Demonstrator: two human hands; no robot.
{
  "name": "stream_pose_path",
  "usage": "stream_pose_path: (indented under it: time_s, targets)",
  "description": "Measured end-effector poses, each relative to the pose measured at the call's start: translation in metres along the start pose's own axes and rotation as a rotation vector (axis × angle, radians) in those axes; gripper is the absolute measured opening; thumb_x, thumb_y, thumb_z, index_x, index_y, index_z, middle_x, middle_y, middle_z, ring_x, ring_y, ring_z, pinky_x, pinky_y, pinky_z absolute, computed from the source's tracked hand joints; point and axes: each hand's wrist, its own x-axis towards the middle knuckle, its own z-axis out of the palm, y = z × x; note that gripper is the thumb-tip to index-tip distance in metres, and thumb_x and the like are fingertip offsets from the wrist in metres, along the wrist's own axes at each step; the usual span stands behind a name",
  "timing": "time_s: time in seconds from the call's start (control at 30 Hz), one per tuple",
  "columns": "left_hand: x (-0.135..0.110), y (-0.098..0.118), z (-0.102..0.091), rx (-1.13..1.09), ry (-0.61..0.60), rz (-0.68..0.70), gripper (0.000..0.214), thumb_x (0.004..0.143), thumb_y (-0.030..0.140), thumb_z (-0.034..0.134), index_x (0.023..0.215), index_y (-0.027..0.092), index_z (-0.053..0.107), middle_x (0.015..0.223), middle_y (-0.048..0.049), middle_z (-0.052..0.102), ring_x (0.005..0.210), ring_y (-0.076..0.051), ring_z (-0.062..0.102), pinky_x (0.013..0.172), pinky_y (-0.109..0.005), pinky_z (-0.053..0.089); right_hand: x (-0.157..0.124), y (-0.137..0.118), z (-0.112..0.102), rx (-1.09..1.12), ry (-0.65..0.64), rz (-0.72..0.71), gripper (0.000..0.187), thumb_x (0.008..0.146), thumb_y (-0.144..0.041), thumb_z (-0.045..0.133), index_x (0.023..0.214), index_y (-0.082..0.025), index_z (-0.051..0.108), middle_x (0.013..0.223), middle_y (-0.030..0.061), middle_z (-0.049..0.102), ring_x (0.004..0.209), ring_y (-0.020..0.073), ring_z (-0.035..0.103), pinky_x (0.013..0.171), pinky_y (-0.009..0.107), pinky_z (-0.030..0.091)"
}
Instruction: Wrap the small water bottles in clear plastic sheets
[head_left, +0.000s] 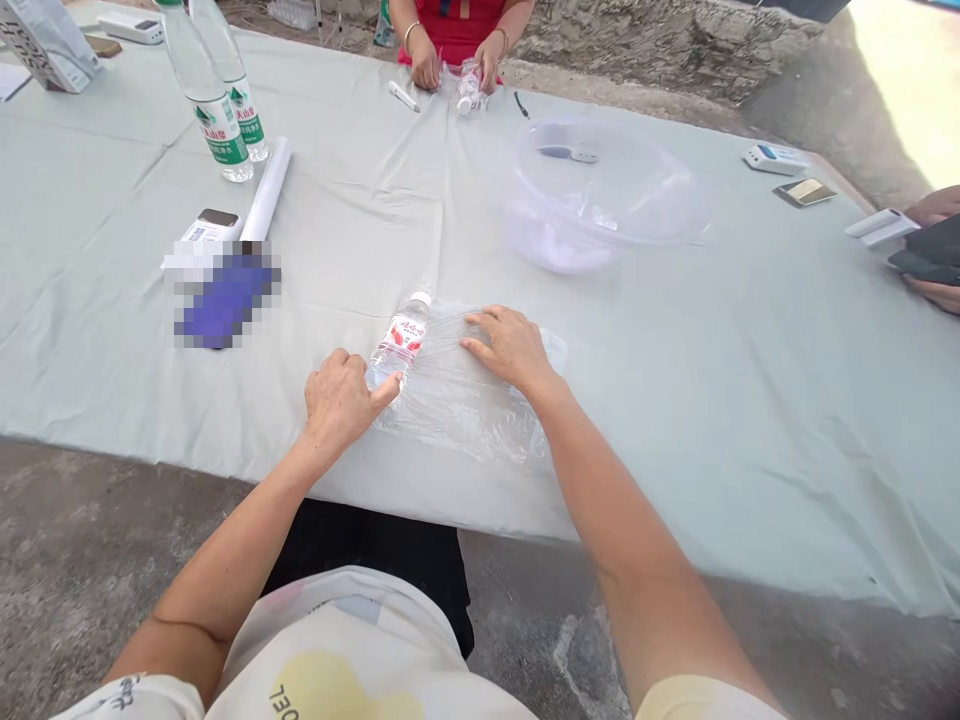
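Observation:
A small clear plastic bottle (403, 340) with a white cap and a red-and-white label lies tilted on the table, on the left part of a sheet of thin clear plastic film (465, 400). The film appears to cling to its side. My left hand (341, 400) is at the bottle's lower left, thumb laid across its base and the other fingers bent along its left side, their tips hidden. Over the film's right half, my right hand (514, 348) rests with fingers apart, holding nothing.
A clear plastic basin (555, 235) stands beyond my right hand. At left are two tall water bottles (217, 130), a white roll (266, 190) and a blurred blue item (229, 300). Across the table (675, 400), another person's hands (457, 65) handle a wrapped bottle (466, 90).

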Motion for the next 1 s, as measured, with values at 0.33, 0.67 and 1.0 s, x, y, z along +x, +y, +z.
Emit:
stream_pose_path:
  time_s: [0.33, 0.67, 1.0]
  targets:
    - [-0.008, 0.020, 0.025, 0.086, 0.123, 0.047, 0.047, 0.089, 0.062, 0.063, 0.097, 0.016, 0.061, 0.088, -0.0100, 0.067, 0.089, -0.029, 0.067, 0.072, -0.035, 0.044, -0.100, -0.023, -0.006, 0.287, 0.159, -0.233, 0.023, 0.101, -0.033, 0.055, 0.116, -0.026, 0.071, 0.117, 0.0074, 0.074, 0.111, 0.0261, 0.069, 0.090, 0.043, 0.060]
    - [-0.018, 0.043, 0.044, -0.012, 0.200, 0.145, 0.052, 0.083, 0.059, 0.075, 0.108, 0.017, 0.056, 0.105, -0.0100, 0.064, 0.082, -0.023, 0.068, 0.050, -0.027, 0.036, -0.056, -0.057, -0.009, 0.527, 0.238, -0.253, 0.023, 0.100, -0.033, 0.055, 0.114, -0.026, 0.071, 0.125, 0.0076, 0.069, 0.096, 0.0204, 0.069, 0.080, 0.037, 0.061]
    - [-0.029, 0.034, 0.066, -0.061, 0.354, 0.283, 0.032, 0.093, 0.046, 0.068, 0.112, 0.019, 0.064, 0.128, -0.0114, 0.068, 0.099, -0.022, 0.069, 0.050, -0.027, 0.043, -0.004, -0.058, -0.018, 0.249, 0.269, -0.336, 0.037, 0.101, -0.014, 0.041, 0.119, -0.026, 0.070, 0.126, 0.0069, 0.068, 0.101, 0.0215, 0.065, 0.076, 0.035, 0.056]
